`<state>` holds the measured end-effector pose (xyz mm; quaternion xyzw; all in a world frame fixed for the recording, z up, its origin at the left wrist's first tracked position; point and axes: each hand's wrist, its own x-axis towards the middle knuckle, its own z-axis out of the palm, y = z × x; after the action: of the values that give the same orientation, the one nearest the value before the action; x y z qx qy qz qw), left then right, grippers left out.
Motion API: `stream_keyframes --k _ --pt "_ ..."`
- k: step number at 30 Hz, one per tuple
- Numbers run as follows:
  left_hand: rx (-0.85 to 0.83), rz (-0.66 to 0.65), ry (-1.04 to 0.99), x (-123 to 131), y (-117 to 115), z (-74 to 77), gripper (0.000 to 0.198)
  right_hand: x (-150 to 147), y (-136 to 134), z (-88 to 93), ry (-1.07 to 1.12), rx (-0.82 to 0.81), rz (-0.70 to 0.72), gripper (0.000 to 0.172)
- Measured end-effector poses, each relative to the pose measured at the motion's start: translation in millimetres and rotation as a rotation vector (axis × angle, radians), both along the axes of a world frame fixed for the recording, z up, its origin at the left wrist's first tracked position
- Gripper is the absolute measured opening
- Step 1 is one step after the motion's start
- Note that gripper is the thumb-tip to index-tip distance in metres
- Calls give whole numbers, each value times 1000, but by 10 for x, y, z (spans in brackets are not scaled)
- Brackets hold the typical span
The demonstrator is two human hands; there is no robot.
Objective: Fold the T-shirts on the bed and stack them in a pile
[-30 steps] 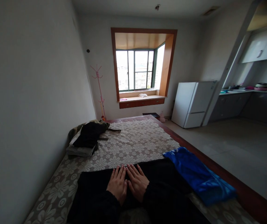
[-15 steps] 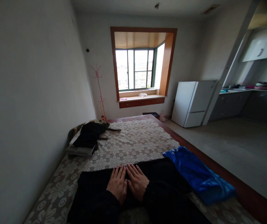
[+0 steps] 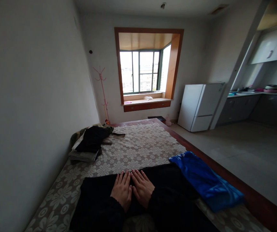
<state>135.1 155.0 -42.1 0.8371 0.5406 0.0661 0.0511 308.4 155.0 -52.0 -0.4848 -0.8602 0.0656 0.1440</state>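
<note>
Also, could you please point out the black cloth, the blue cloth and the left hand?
Black cloth (image 3: 97,190), head view: on its left part.
Blue cloth (image 3: 204,180), head view: middle of its upper side.
Left hand (image 3: 122,191), head view: back of the hand.

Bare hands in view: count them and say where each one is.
2: the left hand and the right hand, side by side, both palm down on the black garment.

From afar I see the black cloth (image 3: 96,190) flat across the floral bedspread (image 3: 138,148) (folds too dark to read), its right end beside blue fabric (image 3: 201,178).
</note>
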Motion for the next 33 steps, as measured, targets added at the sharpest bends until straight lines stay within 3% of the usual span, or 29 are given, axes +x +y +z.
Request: stream_keyframes --k 9,33 --pt "-4 3 6 1 3 7 63 -7 -68 75 41 15 -13 60" --pt "7 -2 -17 -8 6 -24 64 -5 8 -45 0 40 -12 63"
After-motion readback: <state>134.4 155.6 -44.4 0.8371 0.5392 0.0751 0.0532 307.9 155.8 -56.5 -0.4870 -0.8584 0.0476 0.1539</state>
